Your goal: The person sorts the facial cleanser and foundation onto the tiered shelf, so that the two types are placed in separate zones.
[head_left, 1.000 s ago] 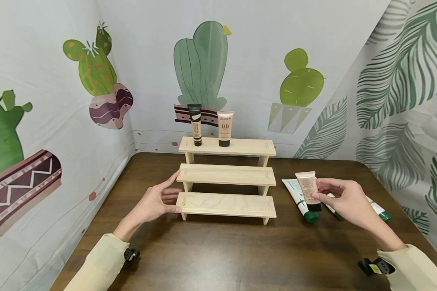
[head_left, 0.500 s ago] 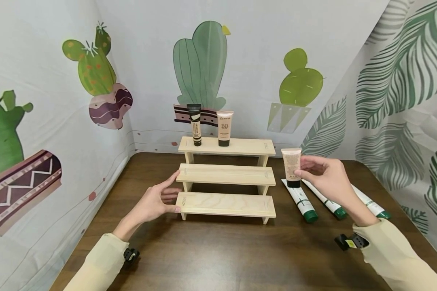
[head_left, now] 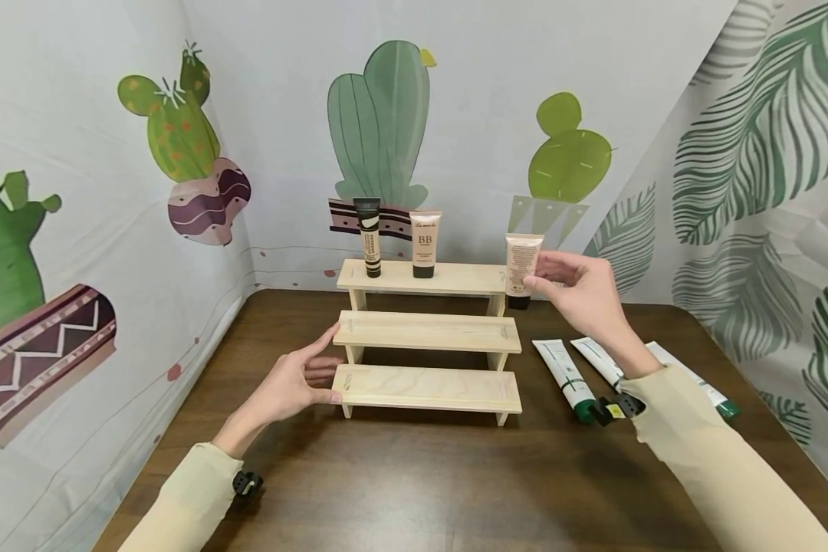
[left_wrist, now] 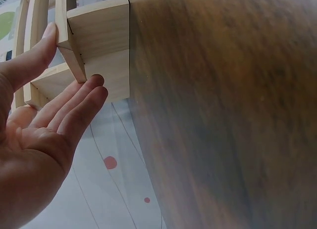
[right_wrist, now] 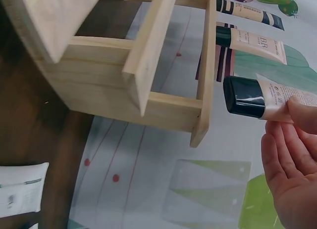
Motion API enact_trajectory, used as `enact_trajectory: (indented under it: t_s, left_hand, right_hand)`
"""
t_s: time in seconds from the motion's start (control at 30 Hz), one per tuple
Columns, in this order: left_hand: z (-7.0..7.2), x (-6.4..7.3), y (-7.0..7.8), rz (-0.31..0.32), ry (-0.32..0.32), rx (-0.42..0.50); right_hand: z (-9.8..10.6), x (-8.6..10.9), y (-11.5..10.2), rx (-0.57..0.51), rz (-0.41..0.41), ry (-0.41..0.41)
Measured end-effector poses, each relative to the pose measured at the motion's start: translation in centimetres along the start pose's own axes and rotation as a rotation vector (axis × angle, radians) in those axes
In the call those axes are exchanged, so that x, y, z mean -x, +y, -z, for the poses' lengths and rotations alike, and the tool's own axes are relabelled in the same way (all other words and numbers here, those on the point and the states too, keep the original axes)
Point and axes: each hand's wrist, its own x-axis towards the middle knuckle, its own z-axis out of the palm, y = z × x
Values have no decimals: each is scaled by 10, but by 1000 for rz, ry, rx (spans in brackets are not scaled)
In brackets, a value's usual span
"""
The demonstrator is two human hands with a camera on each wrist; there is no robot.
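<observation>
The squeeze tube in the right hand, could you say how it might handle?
The squeeze tube is probably light, since the right hand merely pinches it. Its flattened top suggests softness; stood on its narrow black cap, it may tip easily.

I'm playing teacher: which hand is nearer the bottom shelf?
Left hand: it touches the bottom shelf at its left end. The right hand is higher, past the shelf's right end, holding a beige tube.

Held tube point(head_left: 520, 271) — txt point(head_left: 524, 257) too sm. to read.
</observation>
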Motion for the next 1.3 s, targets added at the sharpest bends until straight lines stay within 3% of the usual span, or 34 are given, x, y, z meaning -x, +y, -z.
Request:
enact_trajectory:
  t_s: [0.3, 0.57, 1.3]
  left_hand:
    - [4, 0, -1, -7, 6, -10]
    - [0, 1, -1, 8, 15, -11]
    - [-1, 0, -1, -12, 5, -6]
  right_hand:
    - [-26, -35, 4, -121, 15, 32]
    - [-48, -57, 13, -187, -16, -1]
    - [-55, -60, 19, -186, -34, -28]
